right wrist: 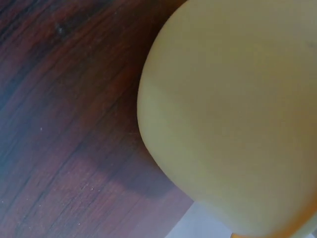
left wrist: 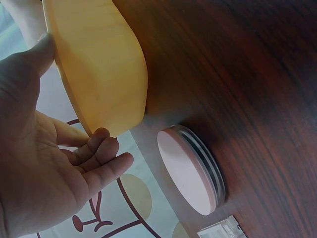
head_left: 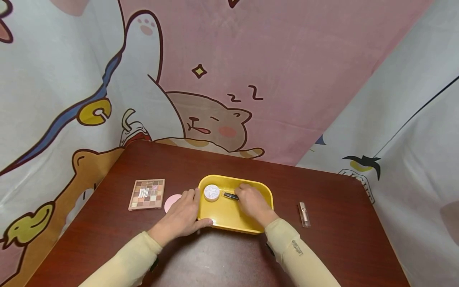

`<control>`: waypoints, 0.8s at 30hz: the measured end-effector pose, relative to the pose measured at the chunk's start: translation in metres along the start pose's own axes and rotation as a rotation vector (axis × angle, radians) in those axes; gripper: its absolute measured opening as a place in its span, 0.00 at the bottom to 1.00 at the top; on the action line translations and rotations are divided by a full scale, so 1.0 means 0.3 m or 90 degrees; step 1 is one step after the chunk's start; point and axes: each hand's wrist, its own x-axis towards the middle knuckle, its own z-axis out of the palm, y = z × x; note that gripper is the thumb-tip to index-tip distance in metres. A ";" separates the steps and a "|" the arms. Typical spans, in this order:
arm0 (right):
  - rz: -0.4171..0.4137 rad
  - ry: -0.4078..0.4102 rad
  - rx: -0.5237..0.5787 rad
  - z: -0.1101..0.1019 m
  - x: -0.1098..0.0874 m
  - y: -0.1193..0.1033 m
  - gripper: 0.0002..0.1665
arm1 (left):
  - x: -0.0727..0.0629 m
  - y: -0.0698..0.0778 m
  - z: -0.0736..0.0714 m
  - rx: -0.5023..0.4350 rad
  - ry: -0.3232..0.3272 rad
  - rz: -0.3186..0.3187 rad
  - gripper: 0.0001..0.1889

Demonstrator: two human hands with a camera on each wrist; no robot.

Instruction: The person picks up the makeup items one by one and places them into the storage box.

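My left hand [head_left: 183, 213] grips the left end of a yellow plastic tray [head_left: 233, 228], thumb at the front rim and fingers at the side. In the left wrist view the tray's outer wall [left wrist: 106, 64] lies between thumb and curled fingers. Inside the tray, my right hand [head_left: 252, 202] pinches one end of a small black tube [head_left: 230, 196]; its fingertips are partly hidden. A round white case with a star pattern [head_left: 211, 192] sits in the tray's left part. The right wrist view shows only the tray's outside [right wrist: 223, 109], with no hand.
Left of the tray lie a pink round compact [head_left: 172, 202], partly behind my left hand, and a square eyeshadow palette [head_left: 147, 194]. A lipstick [head_left: 303, 215] lies to the right. Printed cloth [head_left: 287, 79] hangs behind the dark wooden table [head_left: 333, 239].
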 end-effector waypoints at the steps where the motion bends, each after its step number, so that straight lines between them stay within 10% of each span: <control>1: -0.002 -0.003 -0.008 0.003 0.002 -0.001 0.07 | 0.000 0.000 0.000 0.001 0.000 0.000 0.56; 24: 0.020 0.026 -0.058 0.026 0.017 -0.011 0.11 | 0.000 0.004 -0.005 -0.003 -0.007 -0.007 0.56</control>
